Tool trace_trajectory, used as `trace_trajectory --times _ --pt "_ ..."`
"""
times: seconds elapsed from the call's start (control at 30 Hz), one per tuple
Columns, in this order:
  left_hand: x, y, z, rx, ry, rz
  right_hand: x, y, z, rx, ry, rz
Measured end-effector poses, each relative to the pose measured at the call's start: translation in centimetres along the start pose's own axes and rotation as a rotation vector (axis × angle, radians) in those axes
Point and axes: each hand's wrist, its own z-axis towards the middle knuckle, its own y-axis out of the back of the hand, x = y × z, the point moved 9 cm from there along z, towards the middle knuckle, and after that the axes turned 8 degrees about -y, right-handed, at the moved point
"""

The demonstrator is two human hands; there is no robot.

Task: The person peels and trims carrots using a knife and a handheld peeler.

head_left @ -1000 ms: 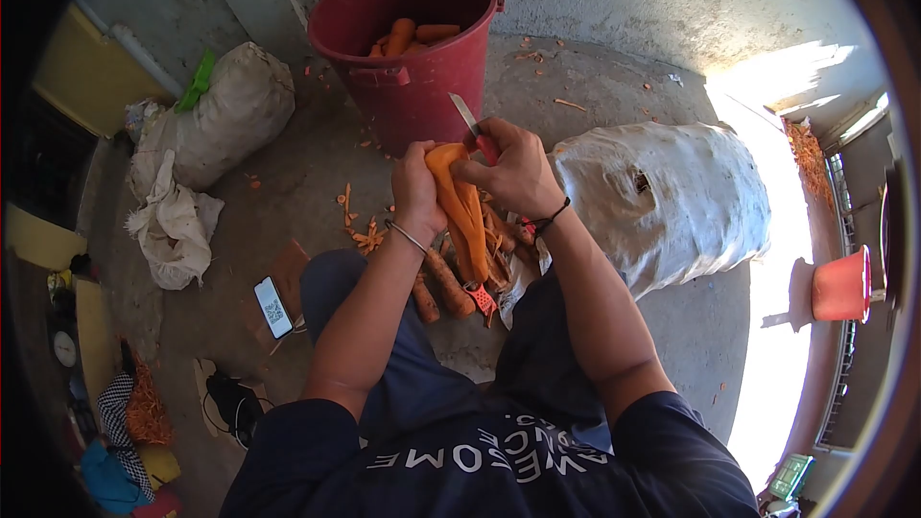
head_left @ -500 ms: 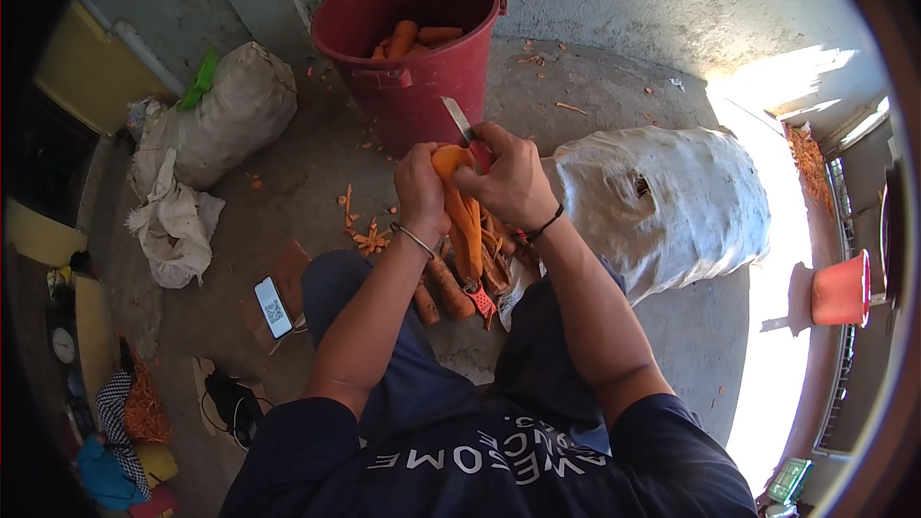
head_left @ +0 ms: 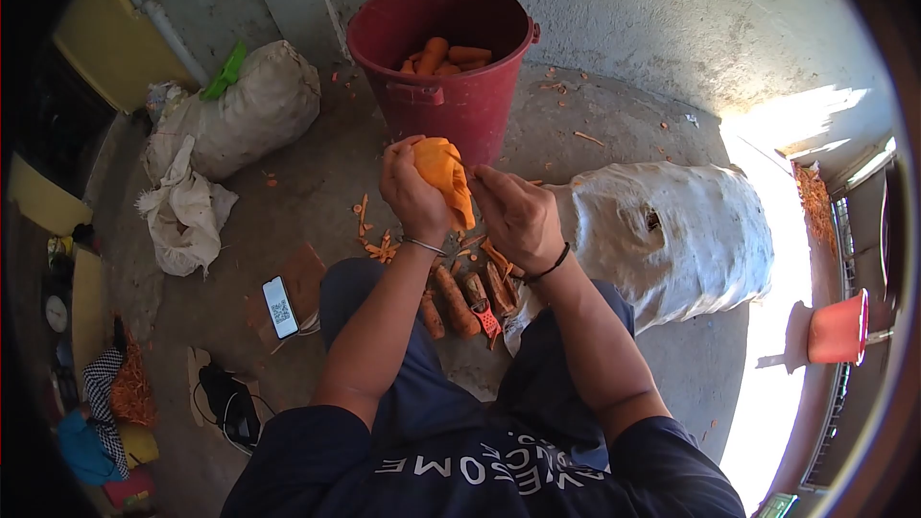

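My left hand (head_left: 414, 194) is wrapped round a large peeled carrot (head_left: 444, 177), held up in front of the red bucket. My right hand (head_left: 518, 219) is closed on a knife, its thin dark blade (head_left: 455, 158) lying against the carrot's upper right side; most of the handle is hidden by the fingers. Below the hands, between my knees, lie unpeeled carrots (head_left: 457, 302) and a red peeler (head_left: 487, 321). Orange peelings (head_left: 384, 247) are scattered on the floor beside them.
A red bucket (head_left: 451, 115) with several peeled carrots stands ahead. A large white sack (head_left: 672, 240) lies at the right, another sack (head_left: 245, 110) at the left. A phone (head_left: 280, 307) lies left of my knee, and a small red bucket (head_left: 837, 328) is at the far right.
The carrot has turned in my left hand, its lower end no longer reaching down to the peeler. The knife blade has swung down from pointing up to lying along the carrot. The view has shifted.
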Motion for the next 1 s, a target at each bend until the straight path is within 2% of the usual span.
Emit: trace_trajectory --times 0.13,0.2,0.47,0.63,1.0 --pt "0.7 0.4 0.1 -0.042 0.088 -0.099 0.7 -1.1 -0.4 0.033 0.021 -0.04" --pt "0.8 0.6 0.2 -0.055 0.086 -0.072 1.3 -1.2 -0.6 -0.047 0.09 -0.077" --pt "1.0 1.0 0.6 -0.073 0.057 -0.017 0.3 -2.1 -1.1 -0.015 0.053 -0.075" --pt "1.2 0.6 0.3 -0.107 0.132 -0.079 0.2 -1.6 -1.0 -0.057 0.03 -0.033" --pt "2.7 0.4 0.1 -0.091 0.189 -0.11 -0.5 -2.4 -1.1 0.035 -0.011 -0.096"
